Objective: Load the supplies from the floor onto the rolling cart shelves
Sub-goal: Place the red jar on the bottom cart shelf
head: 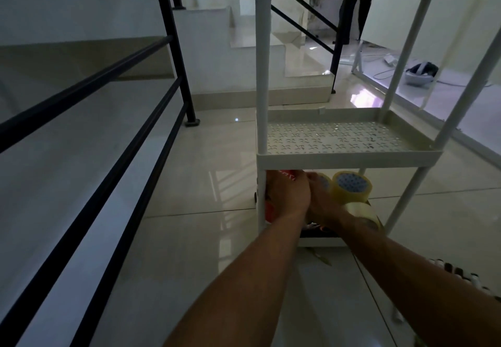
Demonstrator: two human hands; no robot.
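On the bottom shelf (322,243) of the white plastic rolling cart (262,75), both hands are pushed in side by side, touching each other. The left hand (288,197) lies over a red-and-white pack (271,211) by the cart's front-left post. Its fingers bend away out of sight, so I cannot tell whether they grip the pack. The right hand (324,201) reaches in just beside it, its fingers (312,178) against a partly hidden roll of clear tape (324,181); their hold cannot be told either.

Two more rolls of clear yellowish packing tape sit on the same shelf to the right, one upright at the back (352,187) and one nearer the front (363,212), close against the right wrist. Above them is the perforated middle shelf (333,138). On the glossy tiled floor (211,238) a row of markers (458,275) lies beyond the right forearm. A black metal railing (173,48) and white stairs (217,21) stand to the left.
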